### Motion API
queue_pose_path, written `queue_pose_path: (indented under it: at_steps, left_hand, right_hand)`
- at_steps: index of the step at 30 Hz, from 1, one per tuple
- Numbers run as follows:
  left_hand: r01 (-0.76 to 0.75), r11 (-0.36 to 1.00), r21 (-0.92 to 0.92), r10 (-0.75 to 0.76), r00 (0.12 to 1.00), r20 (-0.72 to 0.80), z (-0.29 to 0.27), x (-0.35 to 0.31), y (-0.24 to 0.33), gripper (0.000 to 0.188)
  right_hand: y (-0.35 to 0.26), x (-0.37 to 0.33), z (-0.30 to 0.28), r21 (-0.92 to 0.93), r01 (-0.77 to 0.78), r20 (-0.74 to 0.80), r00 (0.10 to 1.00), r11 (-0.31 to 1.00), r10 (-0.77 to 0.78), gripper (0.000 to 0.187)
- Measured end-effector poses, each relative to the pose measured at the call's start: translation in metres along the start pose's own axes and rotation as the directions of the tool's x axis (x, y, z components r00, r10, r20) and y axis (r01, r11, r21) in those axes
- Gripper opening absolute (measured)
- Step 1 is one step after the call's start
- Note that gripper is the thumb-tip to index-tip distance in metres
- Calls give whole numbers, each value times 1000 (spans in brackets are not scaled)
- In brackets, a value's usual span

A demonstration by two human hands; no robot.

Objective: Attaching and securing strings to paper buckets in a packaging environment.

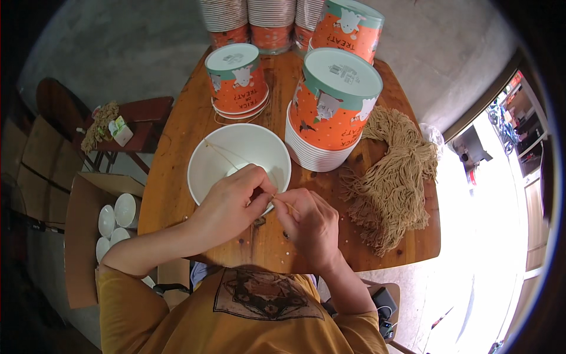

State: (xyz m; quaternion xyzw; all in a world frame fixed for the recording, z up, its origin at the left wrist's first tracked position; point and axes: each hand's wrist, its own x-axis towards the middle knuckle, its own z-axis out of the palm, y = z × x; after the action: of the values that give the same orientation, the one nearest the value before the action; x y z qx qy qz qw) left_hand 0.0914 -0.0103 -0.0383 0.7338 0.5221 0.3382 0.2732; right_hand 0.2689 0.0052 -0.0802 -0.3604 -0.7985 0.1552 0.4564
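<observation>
A white round bucket (206,171) stands with its mouth up at the near middle of the wooden table. Over its near right rim, my left hand (236,194) pinches a thin tan cord (221,154), part of which runs across the bucket's mouth to the far left rim. Close against it, my right hand (309,221) also pinches the cord, with a short end showing by the fingers. The fingertips of both hands almost meet. Whether the cord is knotted there is too small to tell.
Upside-down orange and green printed buckets (333,112) stand stacked beyond my hands, with a shorter stack (237,82) to their left. A heap of tan cords (392,177) lies at right. Wrapped bucket stacks (271,23) stand behind. A cardboard box (82,236) holds white buckets at left.
</observation>
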Motion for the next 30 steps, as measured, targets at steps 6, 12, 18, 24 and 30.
queue_pose_path:
  at_steps: [6,12,18,24,30]
  left_hand:
    - [59,992,-112,-55,998,37,0,0,-1,8]
    - [61,936,-347,-35,996,80,3,2,-11,11]
    - [31,900,-434,46,985,166,1,6,-15,31]
    - [97,893,-440,-9,980,198,0,9,-8,40]
    - [175,835,-522,-61,972,228,2,13,-15,37]
  right_hand:
    - [0,-1,0,37,-12,-18,1000,999,13,19]
    - [-3,-3,0,99,-129,8,992,987,129,19]
    - [-4,-4,3,290,-328,63,944,899,324,15]
    - [2,-5,6,330,-314,42,947,890,318,14]
    - [12,-6,3,56,-48,-86,995,997,53,23]
